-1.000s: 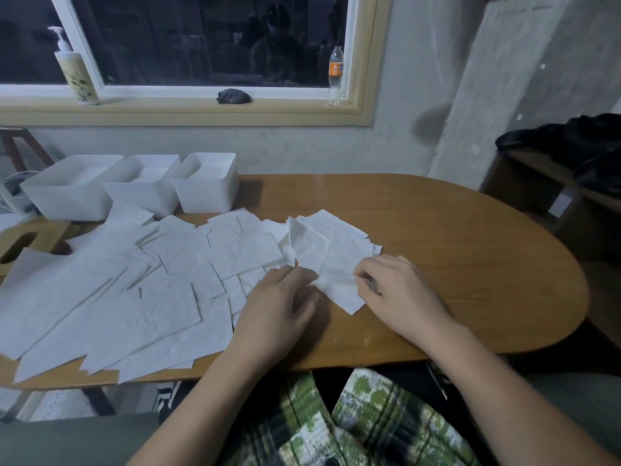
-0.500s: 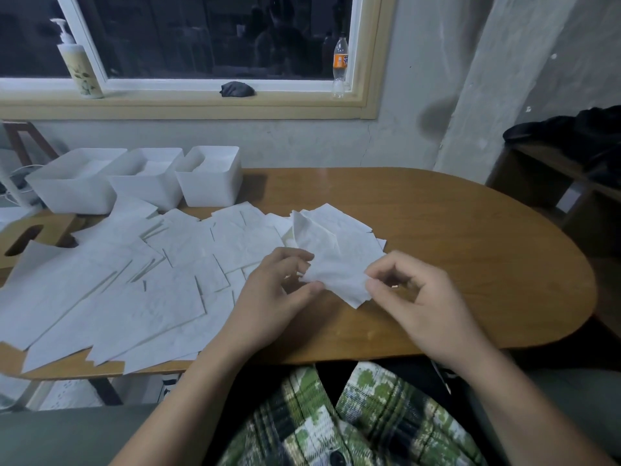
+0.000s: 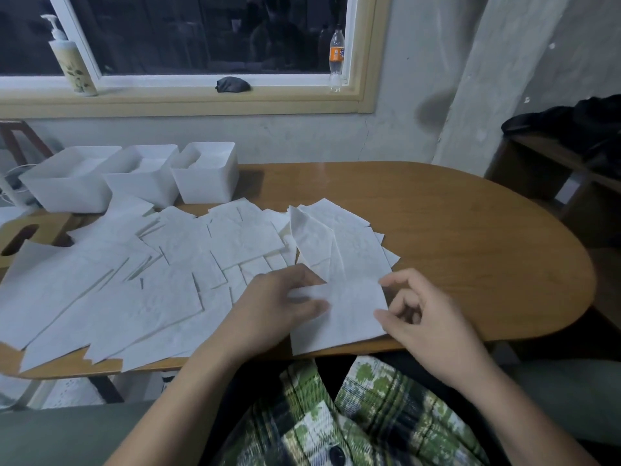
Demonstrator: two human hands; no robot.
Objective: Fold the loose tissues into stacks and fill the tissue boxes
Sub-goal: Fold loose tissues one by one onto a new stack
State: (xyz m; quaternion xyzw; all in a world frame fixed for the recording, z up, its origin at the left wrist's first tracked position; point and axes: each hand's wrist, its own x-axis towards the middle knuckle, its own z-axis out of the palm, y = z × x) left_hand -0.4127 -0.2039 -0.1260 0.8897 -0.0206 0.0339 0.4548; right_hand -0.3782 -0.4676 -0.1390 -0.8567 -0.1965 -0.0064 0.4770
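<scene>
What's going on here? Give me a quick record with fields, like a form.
Setting: wooden table
Left hand: holds the near tissue, thumb on top
Right hand: fingers curled at that tissue's right edge; grip unclear
Loose tissues: spread flat across the table's left side
White boxes: three, open, back left
Windowsill: pump bottle, soda bottle

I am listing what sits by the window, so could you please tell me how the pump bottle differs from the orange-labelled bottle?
The pump bottle is opaque and cream with a leafy print; the orange-labelled bottle is clear plastic. The pump bottle is topped by a white pump, the orange-labelled bottle by a narrow neck. The pump bottle looks wider than the orange-labelled bottle. Both stand upright on the windowsill.
</scene>
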